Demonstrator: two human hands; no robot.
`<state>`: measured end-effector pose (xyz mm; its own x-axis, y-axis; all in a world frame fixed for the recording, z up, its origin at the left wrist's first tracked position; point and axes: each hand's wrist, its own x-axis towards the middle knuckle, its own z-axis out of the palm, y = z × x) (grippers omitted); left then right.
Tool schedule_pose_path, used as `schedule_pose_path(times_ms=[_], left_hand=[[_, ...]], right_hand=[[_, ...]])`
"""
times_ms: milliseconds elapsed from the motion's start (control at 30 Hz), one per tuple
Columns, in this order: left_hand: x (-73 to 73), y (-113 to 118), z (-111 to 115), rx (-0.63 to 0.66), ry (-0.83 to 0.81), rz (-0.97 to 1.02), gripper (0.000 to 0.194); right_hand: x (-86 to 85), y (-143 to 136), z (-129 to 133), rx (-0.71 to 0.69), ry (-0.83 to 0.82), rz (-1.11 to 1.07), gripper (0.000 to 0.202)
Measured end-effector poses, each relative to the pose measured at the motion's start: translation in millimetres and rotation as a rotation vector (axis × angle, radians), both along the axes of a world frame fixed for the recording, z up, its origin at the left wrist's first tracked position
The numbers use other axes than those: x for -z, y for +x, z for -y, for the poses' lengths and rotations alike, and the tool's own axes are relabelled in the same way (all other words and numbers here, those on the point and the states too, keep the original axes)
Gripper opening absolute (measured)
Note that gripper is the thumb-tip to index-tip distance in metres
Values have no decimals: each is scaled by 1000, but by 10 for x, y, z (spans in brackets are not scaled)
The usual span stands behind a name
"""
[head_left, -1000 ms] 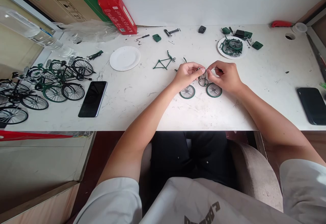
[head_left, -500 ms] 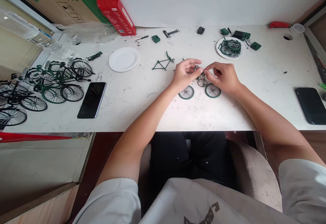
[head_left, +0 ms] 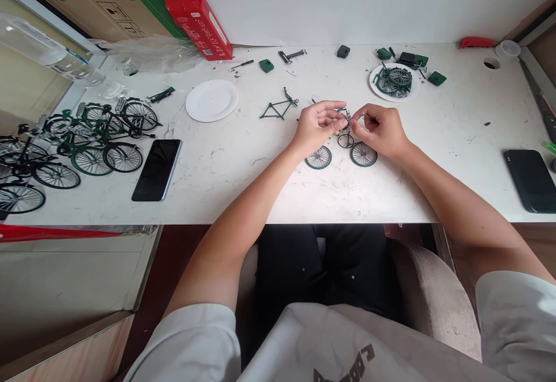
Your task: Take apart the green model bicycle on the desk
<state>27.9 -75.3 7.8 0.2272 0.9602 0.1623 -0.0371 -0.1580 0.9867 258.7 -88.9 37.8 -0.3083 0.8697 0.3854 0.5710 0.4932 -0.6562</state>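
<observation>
Close together above the white table, my left hand (head_left: 319, 124) and my right hand (head_left: 382, 128) are both closed, fingertips pinching a small dark and silver model-bicycle part (head_left: 346, 117). The fingers cover most of this part, so its exact kind is hidden. Just below the hands lie two green-rimmed toy wheels, the left wheel (head_left: 319, 157) and the right wheel (head_left: 364, 154). A small thin green ring (head_left: 346, 140) shows between them. Left of my left hand rests a green bicycle frame (head_left: 278, 109).
Several assembled model bicycles (head_left: 93, 162) stand at left beside a phone (head_left: 156, 171). Further back are a white paper plate (head_left: 212, 101), a screwdriver (head_left: 242, 64) and a second plate (head_left: 372, 85) holding green parts. Another phone (head_left: 530, 179) lies at the right edge.
My fingertips and the small part between them have shifted slightly, with the part turned a little. The wheels and frame stay in place on the table.
</observation>
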Motion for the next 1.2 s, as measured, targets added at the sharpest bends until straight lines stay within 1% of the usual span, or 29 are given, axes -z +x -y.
schedule_pose_path(times_ms=[167, 433, 633, 800, 933, 1200], left_hand=[[-25, -6, 9, 4, -7, -1, 50], [-1, 16, 14, -5, 19, -19, 49], [9, 13, 23, -20, 67, -53, 45], [-7, 12, 30, -28, 106, -74, 42], [-25, 8, 48, -25, 136, -79, 40], [-27, 8, 66, -14, 104, -76, 40]], right_hand=[[30, 23, -18, -21, -2, 13, 52], [42, 34, -23, -19, 37, 61, 52], [34, 32, -9, 3, 75, 67, 44], [21, 30, -1, -15, 65, 54, 33], [21, 24, 0, -12, 44, 40, 28], [36, 4, 8, -1, 6, 12, 29]])
